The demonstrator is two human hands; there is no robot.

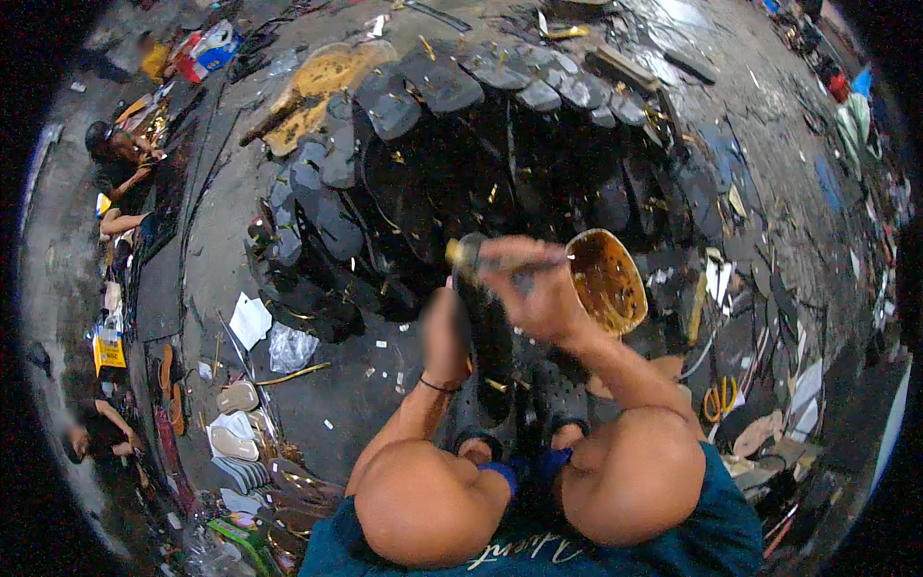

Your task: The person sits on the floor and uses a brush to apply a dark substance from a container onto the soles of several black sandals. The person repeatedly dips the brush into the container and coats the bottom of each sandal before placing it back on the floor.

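My left hand [446,338] is closed round the edge of a long dark shoe sole [493,361], held upright in front of my knees. Just above it, my right hand [535,293] grips a brush [468,252], its dark end pointing left with a yellowish tip; motion blurs it. Beside the right hand sits a tub [627,322] with a pale rim and brown, sticky-looking stuff inside. Beyond both hands, many grey and black soles [388,111] lie overlapping in a wide ring, with dark shapes filling its middle.
A yellow-brown stained board [332,72] lies beyond the ring. Orange-handled scissors [719,399] lie at my right among scraps. Left of me are a clear plastic bag [293,347] and a pile of sandals [236,438]. A person [120,159] sits at far left, another [101,428] lower down.
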